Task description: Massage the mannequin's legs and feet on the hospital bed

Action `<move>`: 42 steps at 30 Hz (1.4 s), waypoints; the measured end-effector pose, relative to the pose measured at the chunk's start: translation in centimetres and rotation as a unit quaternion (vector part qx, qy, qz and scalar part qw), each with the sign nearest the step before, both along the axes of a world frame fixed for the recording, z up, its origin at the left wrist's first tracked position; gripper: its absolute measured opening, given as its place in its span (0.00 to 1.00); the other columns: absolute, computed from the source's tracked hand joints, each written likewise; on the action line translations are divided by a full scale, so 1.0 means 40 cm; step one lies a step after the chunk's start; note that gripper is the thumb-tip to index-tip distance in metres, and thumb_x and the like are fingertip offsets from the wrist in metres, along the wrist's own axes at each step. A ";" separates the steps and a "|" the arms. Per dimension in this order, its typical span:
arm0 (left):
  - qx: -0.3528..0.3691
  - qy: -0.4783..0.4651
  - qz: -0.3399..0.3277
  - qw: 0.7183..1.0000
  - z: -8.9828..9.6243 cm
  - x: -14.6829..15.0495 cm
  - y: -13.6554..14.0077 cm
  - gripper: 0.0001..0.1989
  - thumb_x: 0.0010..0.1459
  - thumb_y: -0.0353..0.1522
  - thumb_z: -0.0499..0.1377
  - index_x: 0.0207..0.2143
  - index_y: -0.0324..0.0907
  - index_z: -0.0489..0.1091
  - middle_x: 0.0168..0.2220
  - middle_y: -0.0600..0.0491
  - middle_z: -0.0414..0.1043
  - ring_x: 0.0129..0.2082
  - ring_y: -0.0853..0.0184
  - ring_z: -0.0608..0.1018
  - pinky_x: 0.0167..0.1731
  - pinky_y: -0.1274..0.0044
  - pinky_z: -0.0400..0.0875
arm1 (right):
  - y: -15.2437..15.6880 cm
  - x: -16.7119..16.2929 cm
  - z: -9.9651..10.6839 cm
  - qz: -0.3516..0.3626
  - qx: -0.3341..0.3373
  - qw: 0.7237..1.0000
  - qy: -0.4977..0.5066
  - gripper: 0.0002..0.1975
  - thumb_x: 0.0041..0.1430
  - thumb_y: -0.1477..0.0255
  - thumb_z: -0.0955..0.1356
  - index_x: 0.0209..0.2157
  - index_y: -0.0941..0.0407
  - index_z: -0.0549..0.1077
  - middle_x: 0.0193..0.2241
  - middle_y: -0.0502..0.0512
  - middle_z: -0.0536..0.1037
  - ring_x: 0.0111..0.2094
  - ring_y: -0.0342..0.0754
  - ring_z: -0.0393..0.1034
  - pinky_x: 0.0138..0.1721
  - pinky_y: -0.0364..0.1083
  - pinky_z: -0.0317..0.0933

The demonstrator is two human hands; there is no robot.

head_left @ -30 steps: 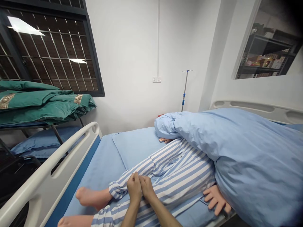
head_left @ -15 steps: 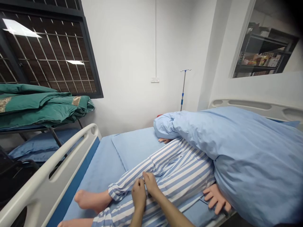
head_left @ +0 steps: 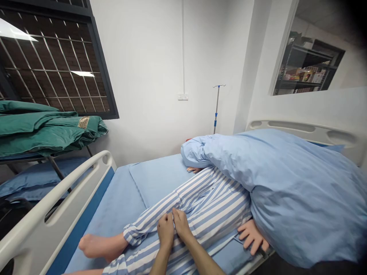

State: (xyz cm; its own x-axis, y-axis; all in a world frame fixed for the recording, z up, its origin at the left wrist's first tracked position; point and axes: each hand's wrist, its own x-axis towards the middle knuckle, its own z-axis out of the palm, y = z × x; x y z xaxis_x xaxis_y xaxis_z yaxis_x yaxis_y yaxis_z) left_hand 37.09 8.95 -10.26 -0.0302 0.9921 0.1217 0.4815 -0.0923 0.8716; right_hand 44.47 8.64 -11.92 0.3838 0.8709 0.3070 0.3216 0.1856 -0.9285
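Note:
A manikin-like figure lies on the bed in blue-and-white striped trousers (head_left: 219, 214), with a bare foot (head_left: 100, 246) toward the footboard. My left hand (head_left: 166, 231) is curled into a fist over the trouser legs around knee height. Beside it, almost touching, my right hand (head_left: 182, 225) is also closed in a fist. Nothing shows in either hand, and the cloth around them is not visibly pulled. Whether the fists press on the legs or hover just above, I cannot tell. A blue quilt (head_left: 286, 183) covers the figure's upper body. One spread manikin hand (head_left: 254, 236) sticks out below it.
The footboard (head_left: 83, 183) rises at the left and the headboard (head_left: 286, 126) at the right. An IV pole (head_left: 216, 107) stands behind the bed. Green folded bedding (head_left: 51, 130) lies on a neighbouring frame under the barred window (head_left: 57, 65).
The camera view has turned a little to the right, so the room slides left in the picture. Both fists sit slightly farther toward the quilt along the legs and remain closed.

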 end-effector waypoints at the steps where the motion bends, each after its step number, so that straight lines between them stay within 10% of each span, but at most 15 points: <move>1: -0.007 -0.025 0.003 1.000 0.004 0.015 0.000 0.16 0.51 0.38 0.45 0.15 0.42 0.58 0.17 0.55 0.64 0.22 0.68 0.65 0.25 0.78 0.54 | 0.000 0.003 0.001 -0.001 0.002 1.000 0.013 0.25 0.58 0.56 0.53 0.16 0.57 0.61 0.17 0.50 0.66 0.21 0.42 0.58 0.25 0.41 0.52; 42: 0.024 -0.079 -0.027 0.996 0.004 0.123 -0.018 0.18 0.52 0.39 0.46 0.14 0.42 0.58 0.16 0.55 0.64 0.20 0.69 0.64 0.24 0.77 0.55 | -0.049 0.091 0.021 -0.050 0.017 0.997 -0.047 0.24 0.60 0.60 0.53 0.18 0.57 0.65 0.16 0.50 0.67 0.20 0.41 0.60 0.22 0.40 0.48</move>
State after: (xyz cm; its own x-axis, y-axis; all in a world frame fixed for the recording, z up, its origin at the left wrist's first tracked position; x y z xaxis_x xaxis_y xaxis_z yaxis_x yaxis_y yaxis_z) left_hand 42.00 8.23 -10.11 0.0007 0.9858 0.1680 0.3325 -0.1587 0.9296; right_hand 48.10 6.69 -11.08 0.4357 0.8183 0.3749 0.4260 0.1794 -0.8867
